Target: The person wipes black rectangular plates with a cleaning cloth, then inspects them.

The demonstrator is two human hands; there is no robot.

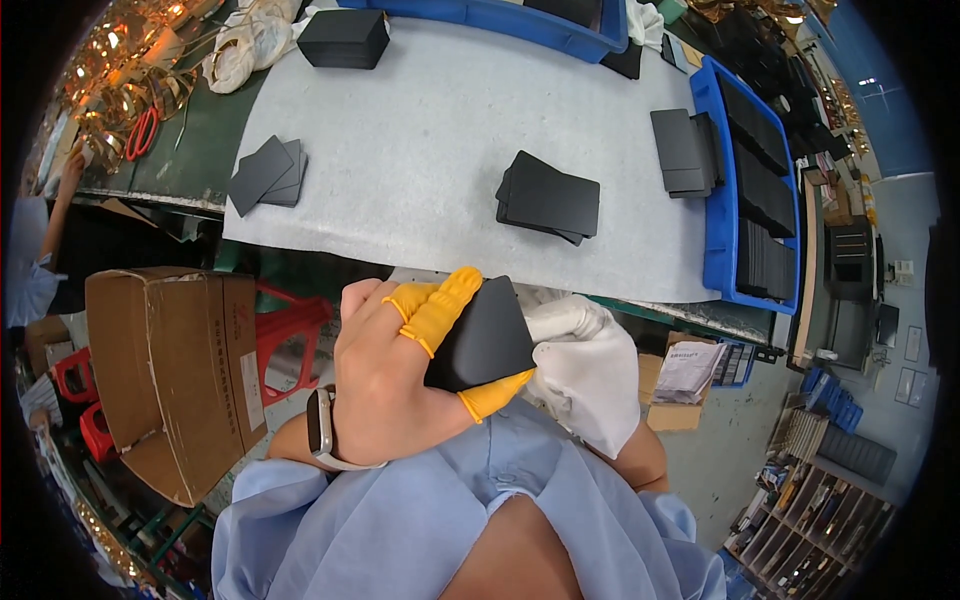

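Note:
A flat black plate (484, 338) with rounded corners is held in front of my chest, just off the table's near edge. My left hand (392, 355), with yellow finger covers on some fingers and the thumb, grips it along its left and lower edges. At the plate's right edge is my right hand (590, 360) in a white glove, its fingers curled in and partly hidden; whether they pinch the plate or a white cloth is unclear. Beyond the hands, a loose stack of black plates (548, 198) lies on the white-covered table (420, 130).
Some plates (268, 175) lie at the left, and a neat block of them (343, 40) stands farther back. At right, more plates (685, 150) lean beside a filled blue tray (715, 240). A second blue tray (480, 12) is behind. A cardboard box (180, 370) and red stool (290, 335) stand left.

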